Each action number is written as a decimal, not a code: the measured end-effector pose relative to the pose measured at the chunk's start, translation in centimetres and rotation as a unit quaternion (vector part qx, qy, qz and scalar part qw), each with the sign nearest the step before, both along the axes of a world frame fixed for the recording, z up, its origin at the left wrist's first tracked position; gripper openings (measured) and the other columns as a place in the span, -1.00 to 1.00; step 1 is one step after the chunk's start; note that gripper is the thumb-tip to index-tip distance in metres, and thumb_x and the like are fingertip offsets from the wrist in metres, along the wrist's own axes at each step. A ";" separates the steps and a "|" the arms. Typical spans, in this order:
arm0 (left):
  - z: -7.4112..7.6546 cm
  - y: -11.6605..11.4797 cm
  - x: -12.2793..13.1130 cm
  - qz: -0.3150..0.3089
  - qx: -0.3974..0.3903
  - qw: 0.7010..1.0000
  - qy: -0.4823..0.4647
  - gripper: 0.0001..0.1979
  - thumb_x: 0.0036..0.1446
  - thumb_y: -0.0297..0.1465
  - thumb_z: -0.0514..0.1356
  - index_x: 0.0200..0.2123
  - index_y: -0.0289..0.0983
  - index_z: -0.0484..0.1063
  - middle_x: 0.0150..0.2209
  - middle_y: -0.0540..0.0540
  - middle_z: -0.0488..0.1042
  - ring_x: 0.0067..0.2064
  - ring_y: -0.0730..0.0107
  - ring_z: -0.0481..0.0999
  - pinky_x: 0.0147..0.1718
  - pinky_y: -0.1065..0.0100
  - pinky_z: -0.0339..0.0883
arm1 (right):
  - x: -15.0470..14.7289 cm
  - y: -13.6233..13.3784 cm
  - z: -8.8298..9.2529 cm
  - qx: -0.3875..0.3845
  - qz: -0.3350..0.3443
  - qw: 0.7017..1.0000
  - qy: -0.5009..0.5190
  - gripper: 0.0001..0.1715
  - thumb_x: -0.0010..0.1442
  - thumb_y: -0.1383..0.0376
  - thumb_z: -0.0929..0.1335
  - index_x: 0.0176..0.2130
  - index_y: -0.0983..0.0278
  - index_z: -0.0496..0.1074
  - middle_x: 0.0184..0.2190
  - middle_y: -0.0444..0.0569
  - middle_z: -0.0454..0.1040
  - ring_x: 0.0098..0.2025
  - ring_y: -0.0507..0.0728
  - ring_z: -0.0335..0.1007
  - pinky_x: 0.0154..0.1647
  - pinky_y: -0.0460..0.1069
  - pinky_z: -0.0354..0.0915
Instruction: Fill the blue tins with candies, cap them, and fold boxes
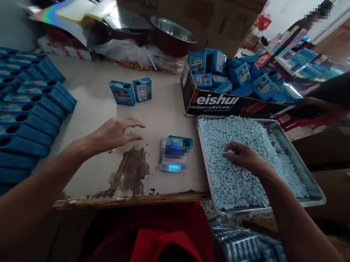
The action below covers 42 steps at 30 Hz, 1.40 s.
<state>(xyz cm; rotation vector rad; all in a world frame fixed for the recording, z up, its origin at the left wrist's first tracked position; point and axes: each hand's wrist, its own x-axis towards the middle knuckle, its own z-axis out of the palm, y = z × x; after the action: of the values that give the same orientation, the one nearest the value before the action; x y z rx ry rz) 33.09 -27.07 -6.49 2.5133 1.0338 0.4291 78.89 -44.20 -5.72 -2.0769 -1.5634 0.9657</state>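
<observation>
Two upright blue boxes [122, 93] at far centre and one lying blue box [175, 153] at near centre of the tabletop [89, 100]. One metal tray [310, 186] at right, its pale blue pellets [248, 128] too many to count; one black carton [225, 104] at far right, its heaped boxes [240, 75] likewise uncounted. Flat blue packs [27, 123] at left overlap beyond counting.

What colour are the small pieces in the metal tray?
The pieces are pale blue, clearest in the head view.

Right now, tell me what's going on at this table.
A person works bare-handed. The right hand rests on pale blue pellets in a metal tray. The left hand is spread open above the table, near a small blue box lying flat. A carton of more blue boxes sits behind the tray.
</observation>
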 end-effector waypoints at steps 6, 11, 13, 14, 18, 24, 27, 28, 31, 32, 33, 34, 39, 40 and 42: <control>1.0 -2.0 4.0 -0.009 -0.122 0.988 -0.094 -0.50 0.17 -0.02 0.29 0.05 -0.19 0.57 0.04 -0.16 0.59 0.01 0.16 0.59 0.04 0.17 0.48 | -3.2 1.6 2.9 -0.014 -0.017 0.999 0.045 -0.68 0.02 0.15 0.51 -0.27 0.30 0.51 -0.67 -0.18 0.42 -0.62 0.01 0.33 -0.57 -0.10 0.25; 0.0 -2.3 3.5 -0.005 -0.171 0.979 -0.108 -0.52 0.17 -0.01 0.28 0.03 -0.18 0.58 0.05 -0.16 0.58 0.02 0.15 0.58 0.03 0.16 0.50 | -7.6 4.0 6.6 0.013 0.050 0.996 0.073 -0.74 0.02 0.20 0.52 -0.29 0.28 0.51 -0.63 -0.18 0.42 -0.60 0.00 0.34 -0.60 -0.12 0.20; -0.4 -2.3 2.8 0.004 -0.186 0.977 -0.105 -0.53 0.17 -0.01 0.29 0.02 -0.17 0.58 0.04 -0.15 0.58 0.02 0.16 0.57 0.02 0.17 0.51 | -9.3 4.7 7.7 0.019 0.093 0.994 0.062 -0.80 0.07 0.23 0.49 -0.29 0.27 0.52 -0.62 -0.19 0.40 -0.58 0.00 0.33 -0.59 -0.11 0.18; -0.6 -2.3 2.5 0.008 -0.190 0.976 -0.104 -0.53 0.16 -0.01 0.29 0.02 -0.16 0.58 0.04 -0.15 0.59 0.02 0.16 0.58 0.02 0.17 0.51 | -10.1 5.1 8.0 0.026 0.115 0.991 0.054 -0.83 0.09 0.25 0.47 -0.28 0.27 0.53 -0.61 -0.19 0.39 -0.58 -0.01 0.31 -0.58 -0.11 0.17; -0.7 -2.5 1.8 0.023 -0.190 0.976 -0.103 -0.57 0.18 -0.05 0.29 0.02 -0.15 0.58 0.02 -0.13 0.59 0.01 0.17 0.58 0.01 0.20 0.51 | -12.3 6.3 8.7 0.082 0.195 0.977 -0.035 -0.90 0.11 0.31 0.45 -0.30 0.26 0.57 -0.54 -0.18 0.41 -0.50 -0.03 0.26 -0.49 -0.08 0.13; -0.6 -2.5 1.3 0.024 -0.200 0.973 -0.112 -0.60 0.18 -0.09 0.29 0.02 -0.14 0.57 0.04 -0.11 0.58 0.03 0.19 0.58 -0.01 0.24 0.50 | -13.3 7.4 8.2 0.102 0.256 0.955 -0.113 -0.86 0.10 0.34 0.46 -0.27 0.23 0.65 -0.43 -0.14 0.52 -0.42 0.00 0.32 -0.36 -0.06 0.16; -0.9 -2.4 1.1 0.028 -0.208 0.972 -0.110 -0.59 0.18 -0.10 0.29 0.04 -0.14 0.56 0.07 -0.12 0.57 0.05 0.17 0.57 -0.02 0.24 0.51 | -13.4 7.5 8.0 0.089 0.264 0.954 -0.109 -0.83 0.12 0.30 0.49 -0.22 0.19 0.68 -0.41 -0.14 0.56 -0.39 0.02 0.37 -0.32 -0.06 0.20; -1.0 -2.3 1.1 0.029 -0.210 0.971 -0.106 -0.57 0.18 -0.09 0.29 0.06 -0.13 0.55 0.08 -0.12 0.56 0.06 0.16 0.57 -0.02 0.24 0.51 | -13.5 7.5 8.0 0.085 0.266 0.955 -0.103 -0.80 0.11 0.28 0.50 -0.20 0.18 0.68 -0.40 -0.14 0.57 -0.39 0.02 0.38 -0.32 -0.05 0.21; -1.1 -2.2 1.1 0.032 -0.219 0.971 -0.093 -0.53 0.16 -0.09 0.31 0.10 -0.11 0.53 0.11 -0.12 0.55 0.06 0.15 0.58 -0.04 0.26 0.52 | -13.5 7.4 7.9 0.072 0.257 0.961 -0.070 -0.73 0.08 0.26 0.53 -0.15 0.16 0.68 -0.41 -0.15 0.57 -0.42 0.02 0.39 -0.36 -0.06 0.22; -1.1 -2.2 1.2 0.033 -0.221 0.970 -0.092 -0.51 0.15 -0.09 0.31 0.11 -0.11 0.52 0.11 -0.12 0.55 0.07 0.15 0.58 -0.04 0.26 0.52 | -13.5 7.4 7.8 0.063 0.248 0.965 -0.051 -0.77 0.10 0.26 0.52 -0.18 0.18 0.68 -0.44 -0.15 0.55 -0.45 0.01 0.38 -0.39 -0.06 0.23; -1.1 -2.2 1.2 0.033 -0.222 0.970 -0.091 -0.50 0.14 -0.09 0.32 0.12 -0.11 0.52 0.11 -0.12 0.55 0.07 0.14 0.58 -0.04 0.26 0.52 | -13.5 7.4 7.8 0.052 0.237 0.970 -0.028 -0.83 0.12 0.25 0.50 -0.23 0.20 0.67 -0.48 -0.16 0.53 -0.48 0.00 0.36 -0.42 -0.07 0.23; -1.0 -2.2 1.3 0.035 -0.222 0.970 -0.092 -0.50 0.14 -0.09 0.32 0.12 -0.12 0.52 0.11 -0.12 0.55 0.07 0.14 0.58 -0.04 0.26 0.52 | -13.4 7.3 7.8 0.040 0.222 0.974 0.000 -0.86 0.15 0.24 0.48 -0.28 0.23 0.66 -0.52 -0.16 0.50 -0.52 -0.01 0.34 -0.46 -0.07 0.23; -0.5 -2.1 1.5 0.038 -0.205 0.973 -0.103 -0.53 0.15 -0.11 0.31 0.09 -0.15 0.54 0.09 -0.13 0.56 0.04 0.15 0.59 -0.02 0.23 0.52 | -10.5 7.1 7.3 0.068 0.044 0.979 0.185 -0.77 0.07 0.19 0.56 -0.31 0.28 0.61 -0.51 -0.12 0.49 -0.51 -0.02 0.36 -0.50 -0.10 0.32; -0.4 -2.1 1.5 0.038 -0.198 0.974 -0.105 -0.53 0.15 -0.10 0.30 0.09 -0.14 0.54 0.09 -0.13 0.57 0.03 0.15 0.59 -0.01 0.21 0.52 | -9.3 6.9 6.9 0.088 -0.017 0.970 0.227 -0.76 0.05 0.19 0.58 -0.30 0.27 0.60 -0.47 -0.11 0.51 -0.49 -0.03 0.37 -0.49 -0.12 0.35; -0.3 -2.1 1.4 0.039 -0.185 0.976 -0.108 -0.53 0.16 -0.07 0.29 0.08 -0.14 0.55 0.09 -0.13 0.57 0.03 0.14 0.60 0.01 0.19 0.51 | -7.0 5.9 5.9 0.107 -0.138 0.936 0.307 -0.75 0.03 0.20 0.59 -0.30 0.24 0.58 -0.38 -0.09 0.52 -0.43 -0.03 0.41 -0.47 -0.15 0.42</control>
<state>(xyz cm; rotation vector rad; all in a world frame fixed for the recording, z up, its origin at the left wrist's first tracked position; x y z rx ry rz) 34.47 -29.15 -6.82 2.0531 1.0225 0.4720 71.92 -38.30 0.17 -1.5714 -0.9752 1.1331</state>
